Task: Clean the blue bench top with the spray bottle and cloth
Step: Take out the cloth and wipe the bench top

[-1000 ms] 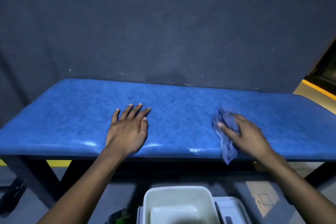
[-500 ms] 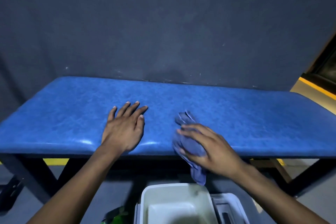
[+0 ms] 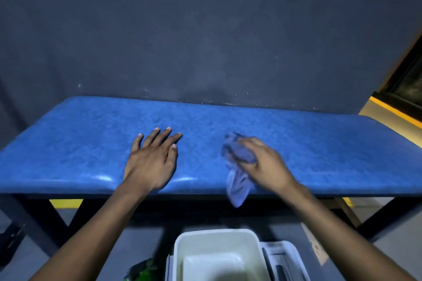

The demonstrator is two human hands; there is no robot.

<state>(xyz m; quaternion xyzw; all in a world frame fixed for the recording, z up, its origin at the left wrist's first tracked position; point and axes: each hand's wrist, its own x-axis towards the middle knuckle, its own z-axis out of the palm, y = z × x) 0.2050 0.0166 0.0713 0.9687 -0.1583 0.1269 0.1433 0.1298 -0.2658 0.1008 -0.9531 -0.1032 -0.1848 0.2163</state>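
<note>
The blue padded bench top [image 3: 75,143] runs across the view against a dark wall. My left hand [image 3: 151,162] lies flat on it, fingers apart, near the front edge left of centre. My right hand [image 3: 266,164] presses a crumpled blue cloth [image 3: 237,180] onto the bench right of centre, and part of the cloth hangs over the front edge. No spray bottle can be made out for sure; a green object [image 3: 142,271] shows at the bottom edge.
A white plastic bin [image 3: 180,248] stands on the floor below the bench, with a second white container [image 3: 294,258] beside it. Black bench legs [image 3: 386,214] angle down at both ends. A yellow-edged step [image 3: 392,112] lies at the far right.
My right hand swept the cloth left along the front edge and has since moved back right and farther onto the bench. My left hand stayed in place.
</note>
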